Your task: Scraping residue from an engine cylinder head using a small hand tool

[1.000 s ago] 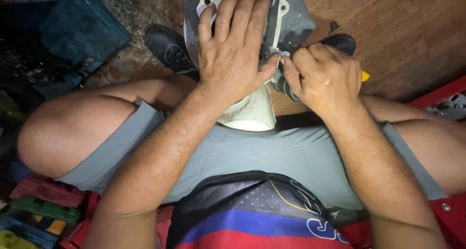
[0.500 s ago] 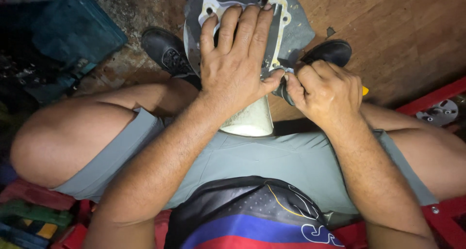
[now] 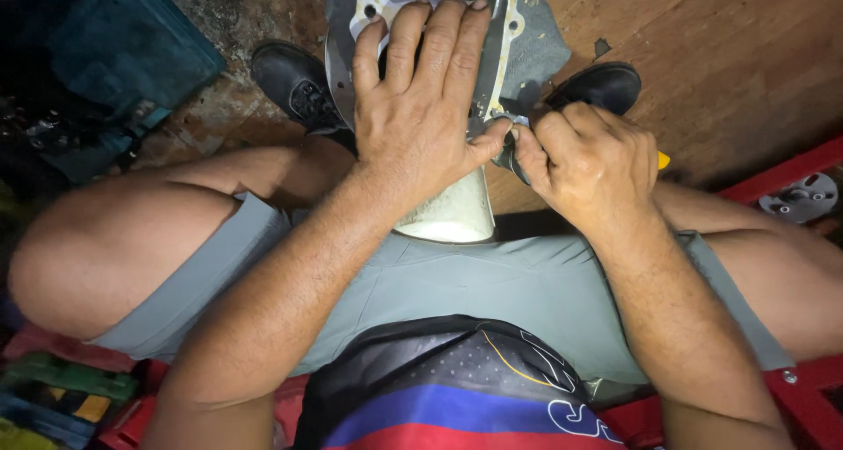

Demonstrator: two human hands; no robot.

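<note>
I sit with a grey metal engine part [image 3: 527,37] held upright between my knees, a pale gasket-like outline on its flat face. My left hand [image 3: 421,108] lies flat on that face, fingers spread and pressing down. My right hand [image 3: 584,160] is closed around a small tool with a yellow handle end [image 3: 663,160] and holds its tip against the part's right edge, touching my left thumb. The tool's working end is hidden between the hands. A whitish curved piece [image 3: 452,217] sticks out below my left hand.
My black shoes [image 3: 294,81] [image 3: 601,86] rest on a wooden floor [image 3: 738,55]. A dark teal case [image 3: 114,55] lies to the left. A red metal frame [image 3: 790,169] with a round metal disc [image 3: 795,195] stands at right. Coloured items sit at lower left.
The view has shifted slightly; my left hand's fingers have slid a little higher on the part, and my right hand stays closed on the tool at the part's edge.
</note>
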